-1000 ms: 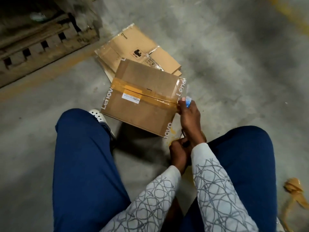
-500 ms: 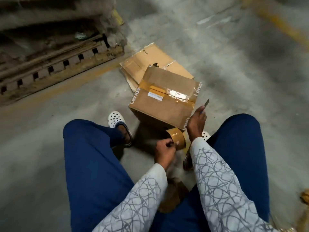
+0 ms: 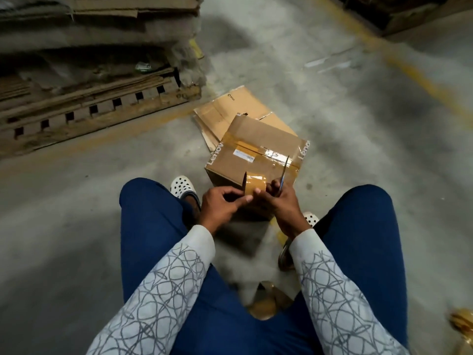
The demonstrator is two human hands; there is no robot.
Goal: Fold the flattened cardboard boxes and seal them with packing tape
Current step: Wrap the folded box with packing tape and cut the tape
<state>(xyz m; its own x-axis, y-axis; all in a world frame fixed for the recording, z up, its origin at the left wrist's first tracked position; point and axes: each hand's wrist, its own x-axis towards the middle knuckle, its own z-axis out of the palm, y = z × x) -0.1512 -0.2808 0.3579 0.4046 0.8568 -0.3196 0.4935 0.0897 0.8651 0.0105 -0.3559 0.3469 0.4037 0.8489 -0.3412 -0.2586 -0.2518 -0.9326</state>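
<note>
A folded brown cardboard box (image 3: 256, 152) with tape across its top seam stands on the floor between my feet. Just in front of it, both hands meet at a roll of brown packing tape (image 3: 254, 185). My left hand (image 3: 220, 206) pinches the roll's near edge with thumb and fingers. My right hand (image 3: 281, 206) grips a thin blue-handled cutter (image 3: 283, 175), blade pointing up, and its fingertips touch the roll's right side. Flattened cardboard boxes (image 3: 225, 108) lie on the floor behind the folded box.
A tall stack of flattened cardboard (image 3: 89, 73) fills the left rear. A second tape roll (image 3: 263, 306) lies on the floor between my knees. Crumpled used tape (image 3: 460, 321) sits at the lower right. Yellow floor lines (image 3: 422, 80) run at the right.
My right hand left the box's right corner and came down with the cutter to the tape roll. My left hand lifted the roll up in front of the box.
</note>
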